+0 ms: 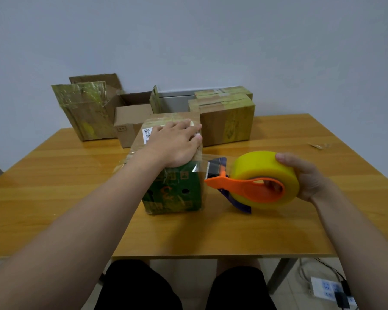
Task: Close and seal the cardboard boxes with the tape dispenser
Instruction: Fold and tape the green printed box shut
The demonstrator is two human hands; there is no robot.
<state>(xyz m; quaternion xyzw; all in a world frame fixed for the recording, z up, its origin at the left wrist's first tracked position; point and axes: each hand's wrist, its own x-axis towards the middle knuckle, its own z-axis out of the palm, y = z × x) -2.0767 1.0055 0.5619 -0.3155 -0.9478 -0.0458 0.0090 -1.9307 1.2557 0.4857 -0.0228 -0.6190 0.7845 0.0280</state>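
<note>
A small cardboard box (174,191) with a green printed front stands closed in the middle of the wooden table (54,198). My left hand (175,144) lies flat on its top, fingers straight, pressing it down. My right hand (305,175) grips an orange tape dispenser (240,182) carrying a fat yellow roll, held just right of the box. A strip of clear tape (203,163) stretches from the dispenser's blade to the box's right top edge.
At the table's back stand two open boxes, a tall one (87,110) at the left and a low one (130,121) beside it. Two taped-shut boxes (226,119) sit at the back right. A tape scrap (319,145) lies far right. A power strip (327,287) is on the floor.
</note>
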